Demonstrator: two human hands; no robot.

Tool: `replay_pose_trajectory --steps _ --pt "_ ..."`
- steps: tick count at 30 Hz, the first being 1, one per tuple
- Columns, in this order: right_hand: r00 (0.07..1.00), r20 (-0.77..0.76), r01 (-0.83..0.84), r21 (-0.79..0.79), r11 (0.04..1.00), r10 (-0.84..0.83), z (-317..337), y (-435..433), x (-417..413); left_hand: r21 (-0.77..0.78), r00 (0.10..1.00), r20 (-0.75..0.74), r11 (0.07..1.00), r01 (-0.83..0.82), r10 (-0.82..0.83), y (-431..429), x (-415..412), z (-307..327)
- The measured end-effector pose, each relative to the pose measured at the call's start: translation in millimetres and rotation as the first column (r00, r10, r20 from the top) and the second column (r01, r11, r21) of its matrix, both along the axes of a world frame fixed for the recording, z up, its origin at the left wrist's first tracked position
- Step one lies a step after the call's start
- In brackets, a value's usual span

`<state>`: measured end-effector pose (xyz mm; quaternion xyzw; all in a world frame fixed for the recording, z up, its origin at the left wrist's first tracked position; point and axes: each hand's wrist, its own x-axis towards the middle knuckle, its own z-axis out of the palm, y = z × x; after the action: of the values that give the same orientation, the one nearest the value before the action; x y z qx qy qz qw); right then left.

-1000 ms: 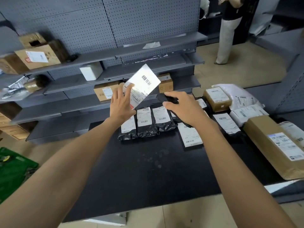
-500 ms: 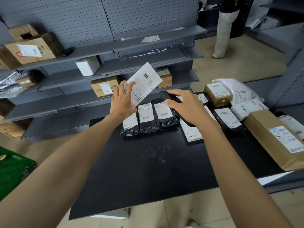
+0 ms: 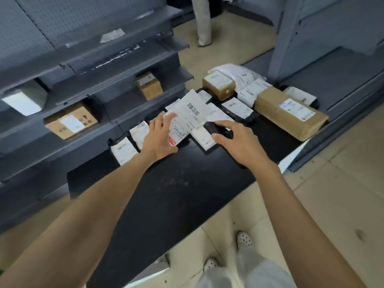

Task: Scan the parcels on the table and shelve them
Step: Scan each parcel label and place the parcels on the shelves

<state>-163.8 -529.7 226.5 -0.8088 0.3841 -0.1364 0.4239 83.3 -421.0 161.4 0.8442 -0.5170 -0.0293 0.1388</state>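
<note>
My left hand holds a flat white parcel with a barcode label, tilted above the black table. My right hand grips a black handheld scanner just right of that parcel, its head close to the label. Under and beside my hands lie several small black pouches with white labels. More labelled parcels sit at the table's right end: a small brown box, white bags and a long brown carton.
Grey metal shelves stand behind the table, holding brown boxes, another brown box and a white box. Another person's legs are on the floor beyond. My feet stand by the table's near edge.
The view has tipped down and swung. My left hand has lowered the white parcel toward the table, and my right hand with the scanner has come close to its label.
</note>
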Motion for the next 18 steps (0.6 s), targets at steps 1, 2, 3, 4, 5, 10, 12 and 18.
replay_pose_trajectory --steps 1,2,3,4,5,10,12,18 --pt "0.999 -0.023 0.038 -0.002 0.999 -0.038 -5.4 0.4 -13.3 0.007 0.999 -0.017 0.999 0.045 -0.045 -8.8 -10.9 -5.6" --pt "0.996 -0.044 0.072 -0.008 0.997 -0.072 -10.7 0.7 -27.3 0.019 0.996 -0.022 0.996 0.09 -0.089 -17.1 -23.5 -10.5" --pt "0.993 -0.06 0.104 -0.009 0.995 -0.105 -16.0 0.6 -42.2 0.035 0.99 -0.024 0.99 0.137 -0.136 -25.0 -37.6 -14.6" --pt "0.988 -0.067 0.138 -0.004 0.99 -0.138 -20.6 1.1 -58.7 0.053 0.982 -0.028 0.981 0.186 -0.185 -32.7 -53.1 -18.4" --pt "0.983 -0.062 0.174 0.004 0.985 -0.173 -24.5 1.7 -76.3 0.069 0.972 -0.036 0.97 0.234 -0.232 -40.4 -69.5 -22.0" --pt "0.941 -0.021 0.338 0.032 0.941 -0.338 -32.6 -1.0 -166.7 0.108 0.905 -0.033 0.899 0.425 -0.424 -84.1 -161.0 -31.8" --pt "0.922 -0.006 0.387 0.054 0.921 -0.387 -32.2 -5.0 -206.4 0.106 0.877 -0.02 0.872 0.479 -0.48 -103.5 -201.6 -37.7" --pt "0.852 0.003 0.521 0.074 0.85 -0.523 -23.8 -26.8 -357.9 0.03 0.814 -0.024 0.813 0.581 -0.581 -169.4 -355.6 -58.5"
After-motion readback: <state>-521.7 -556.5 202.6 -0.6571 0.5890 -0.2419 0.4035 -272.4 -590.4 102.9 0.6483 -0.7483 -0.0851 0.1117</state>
